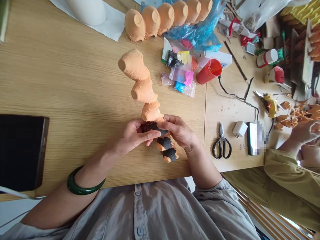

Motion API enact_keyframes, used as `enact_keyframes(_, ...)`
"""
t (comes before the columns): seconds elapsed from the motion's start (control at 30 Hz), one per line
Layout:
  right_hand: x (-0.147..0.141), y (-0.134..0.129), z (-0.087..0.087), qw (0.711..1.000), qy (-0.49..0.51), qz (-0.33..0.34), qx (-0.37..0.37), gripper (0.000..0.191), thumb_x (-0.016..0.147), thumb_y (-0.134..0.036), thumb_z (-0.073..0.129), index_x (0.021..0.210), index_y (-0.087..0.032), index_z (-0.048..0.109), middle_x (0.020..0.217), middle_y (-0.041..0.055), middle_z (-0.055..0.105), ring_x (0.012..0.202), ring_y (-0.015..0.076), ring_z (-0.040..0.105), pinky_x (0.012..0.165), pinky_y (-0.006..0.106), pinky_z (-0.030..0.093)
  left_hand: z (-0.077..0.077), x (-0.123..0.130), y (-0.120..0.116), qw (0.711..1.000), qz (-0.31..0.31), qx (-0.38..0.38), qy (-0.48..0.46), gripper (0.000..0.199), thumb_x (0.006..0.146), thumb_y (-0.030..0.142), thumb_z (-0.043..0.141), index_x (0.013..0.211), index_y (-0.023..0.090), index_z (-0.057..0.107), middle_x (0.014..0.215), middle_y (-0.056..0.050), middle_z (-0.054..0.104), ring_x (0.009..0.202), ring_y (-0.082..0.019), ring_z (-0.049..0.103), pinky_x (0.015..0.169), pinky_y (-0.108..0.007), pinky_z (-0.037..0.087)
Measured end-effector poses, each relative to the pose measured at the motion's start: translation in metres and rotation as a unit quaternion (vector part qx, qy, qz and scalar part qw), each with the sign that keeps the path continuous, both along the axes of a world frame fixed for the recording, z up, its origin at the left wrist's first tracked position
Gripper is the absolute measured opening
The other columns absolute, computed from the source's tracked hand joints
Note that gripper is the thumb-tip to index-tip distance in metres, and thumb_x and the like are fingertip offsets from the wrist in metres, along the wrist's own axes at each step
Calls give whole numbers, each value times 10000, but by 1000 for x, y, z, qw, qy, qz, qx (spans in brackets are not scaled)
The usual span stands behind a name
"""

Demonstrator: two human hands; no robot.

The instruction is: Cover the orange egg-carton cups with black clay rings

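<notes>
Both my hands hold a strip of orange egg-carton cups [143,90] over the table, slanting from upper left to lower right. A black layer, soft-looking like clay, covers part of the cups at the near end [164,143]. My left hand [136,135] grips the strip from the left, its thumb laid on the black part. From the right, my right hand [177,130] closes round the same spot, thumb pressing on the black. The fingers beneath the strip are partly hidden.
Another orange egg-carton strip [151,21] lies at the back beside a blue plastic bag [200,31]. Small packets of coloured clay [179,66], a red cup [209,71], scissors [222,141], a charger [240,129] and a phone [254,138] lie rightward. A co-worker's hand [306,131] is far right.
</notes>
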State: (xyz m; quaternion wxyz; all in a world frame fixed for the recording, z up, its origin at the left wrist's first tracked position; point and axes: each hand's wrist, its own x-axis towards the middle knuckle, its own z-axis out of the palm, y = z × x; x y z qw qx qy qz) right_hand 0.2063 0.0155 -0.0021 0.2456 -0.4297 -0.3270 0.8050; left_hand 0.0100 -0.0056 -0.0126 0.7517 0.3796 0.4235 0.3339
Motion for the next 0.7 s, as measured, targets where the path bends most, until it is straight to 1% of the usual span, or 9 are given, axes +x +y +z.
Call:
enact_keyframes(0.07, 1, 1, 3, 1000, 8, 4, -3, 403, 828, -524, 926, 830, -197, 691, 731, -2, 710, 684, 155, 650, 678, 282, 542, 0, 0, 0, 1000, 7, 3, -5, 473, 717, 486, 1045, 862, 151, 745, 614, 17, 645, 490, -93, 524, 469, -216, 414)
enact_keyframes(0.13, 3, 3, 7, 1000, 0, -1, 1, 369, 865, -521, 871, 843, -186, 717, 756, 16, 721, 711, 164, 649, 714, 295, 561, 0, 0, 0, 1000, 13, 7, -10, 478, 726, 501, 1039, 863, 148, 748, 653, -4, 671, 496, -93, 520, 463, -223, 414)
enact_keyframes(0.27, 6, 6, 10, 999, -25, -13, 29, 248, 844, -377, 818, 751, -179, 702, 723, -11, 674, 697, 124, 602, 700, 254, 509, -1, -2, 0, 1000, 15, 10, -11, 502, 730, 535, 1037, 854, 143, 748, 706, -30, 702, 502, -89, 511, 457, -227, 413)
enact_keyframes(0.33, 7, 7, 8, 999, -26, -7, 38, 218, 831, -350, 814, 749, -176, 711, 712, -22, 672, 685, 110, 594, 685, 242, 484, -1, -3, 1, 1000, 11, 10, -13, 514, 725, 552, 1037, 849, 146, 747, 674, -18, 684, 494, -87, 506, 453, -221, 403)
enact_keyframes(0.47, 6, 5, 1, 999, -21, -5, 37, 273, 825, -387, 862, 757, -173, 706, 706, -30, 687, 668, 99, 600, 690, 238, 484, 3, -3, 0, 1000, -3, 12, 5, 480, 744, 523, 1030, 832, 159, 729, 560, 32, 606, 486, -88, 509, 473, -208, 406)
enact_keyframes(0.6, 2, 2, -3, 1000, 5, 0, 12, 293, 818, -413, 894, 813, -175, 723, 750, -3, 746, 685, 132, 666, 712, 272, 530, 5, -1, -1, 1000, -6, 9, 15, 473, 739, 496, 1031, 858, 150, 732, 568, 28, 628, 482, -90, 528, 471, -205, 403)
enact_keyframes(0.7, 0, 1, 0, 1000, 9, -11, 17, 278, 872, -442, 862, 879, -178, 775, 788, 17, 762, 737, 162, 690, 752, 304, 557, 3, 0, 0, 1000, -1, 5, -2, 500, 723, 518, 1042, 849, 144, 734, 605, 15, 644, 475, -83, 514, 459, -205, 397)
